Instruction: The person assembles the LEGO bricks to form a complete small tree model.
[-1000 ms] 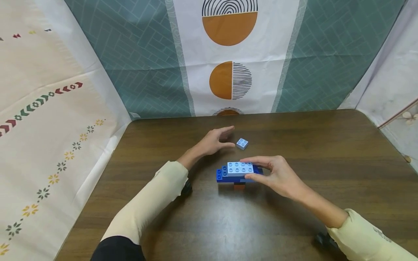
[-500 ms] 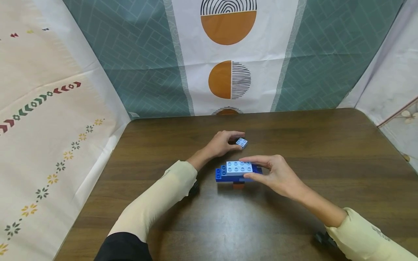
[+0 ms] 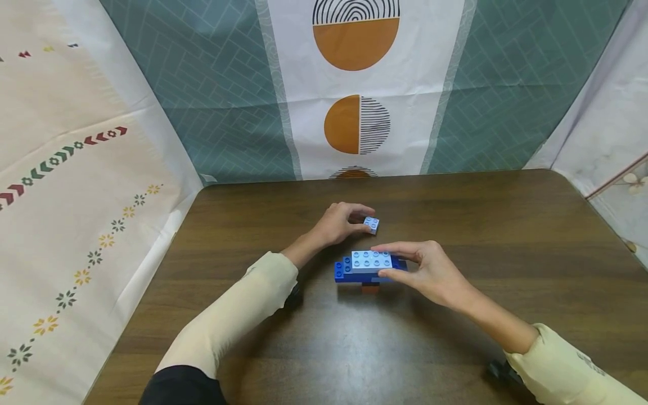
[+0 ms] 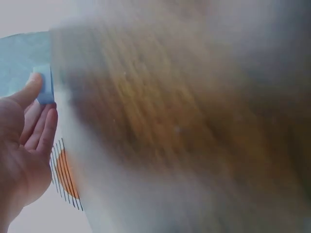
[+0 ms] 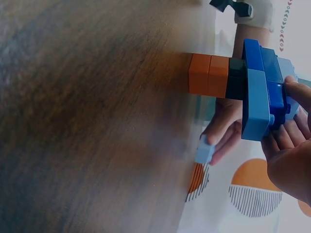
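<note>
My left hand [image 3: 340, 223] pinches a small light blue toy brick [image 3: 372, 225] between thumb and fingers. The left wrist view has that brick [image 4: 45, 86] at the fingertips. With thumb and fingers, my right hand [image 3: 430, 270] holds the top of a toy brick build [image 3: 361, 277] in front of me. From the side in the right wrist view, the build has a stem of orange bricks [image 5: 209, 74] and one dark green brick [image 5: 235, 78]. Wider blue bricks [image 5: 256, 104] are layered above, topped by a longer light blue brick [image 3: 372, 259].
The build's stem stands on a brown wooden table [image 3: 455, 214], with the left hand behind it. A patterned curtain [image 3: 228, 101] hangs at the table's far edge. Light cloth [image 3: 101, 185] lines the left side.
My left hand has reached right to the small light blue brick, taken hold of it and drawn it slightly left. The right hand and the build have stayed in place.
</note>
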Motion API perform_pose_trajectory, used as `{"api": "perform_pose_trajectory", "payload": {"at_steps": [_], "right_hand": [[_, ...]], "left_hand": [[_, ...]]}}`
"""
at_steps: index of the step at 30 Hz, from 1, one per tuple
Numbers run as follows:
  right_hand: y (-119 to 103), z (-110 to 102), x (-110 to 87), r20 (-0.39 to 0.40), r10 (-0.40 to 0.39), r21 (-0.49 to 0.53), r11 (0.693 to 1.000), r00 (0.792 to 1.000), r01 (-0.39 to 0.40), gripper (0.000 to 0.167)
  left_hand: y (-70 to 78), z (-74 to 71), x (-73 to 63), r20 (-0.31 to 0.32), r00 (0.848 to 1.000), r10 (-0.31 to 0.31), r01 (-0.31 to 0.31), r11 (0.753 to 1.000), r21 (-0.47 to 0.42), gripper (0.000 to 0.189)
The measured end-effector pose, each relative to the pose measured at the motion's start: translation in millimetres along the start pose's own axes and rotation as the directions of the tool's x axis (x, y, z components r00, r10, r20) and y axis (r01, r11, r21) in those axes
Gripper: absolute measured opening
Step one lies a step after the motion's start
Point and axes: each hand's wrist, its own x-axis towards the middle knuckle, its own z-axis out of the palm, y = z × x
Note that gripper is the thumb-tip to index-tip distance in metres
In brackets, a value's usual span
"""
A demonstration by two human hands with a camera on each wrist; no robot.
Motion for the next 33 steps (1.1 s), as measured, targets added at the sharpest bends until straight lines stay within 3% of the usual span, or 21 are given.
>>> {"api": "perform_pose_trajectory", "payload": {"at_steps": [8,17,26,33], "right_hand": [[0,0,-1.3,0.000,0.011,-0.003,1.000,1.000,-0.011,0.039],[0,-2,-1.0,0.004,-0.004,-0.006,1.000,1.000,0.004,0.038],[0,-2,1.4,0.011,-0.008,0.043,0.999,1.000,0.008,0.038],[-1,-3,0.4,0.003,0.012,0.015,1.000,1.000,-0.012,0.040]], "left_hand": [[14.6,-14.7,-32.0,-0.084,0.996,0.006,-0.011,0.998,-0.059,0.040],[41.8,-34.9,-61.5,-0.188,0.975,0.117,-0.139,0.984,-0.108,0.035],[65.7,-42.7,-90.8,-0.178,0.963,0.203,-0.233,0.959,-0.162,0.034],[76.1,-39.2,-103.5,-0.168,0.958,0.234,-0.266,0.942,-0.204,0.034]]}}
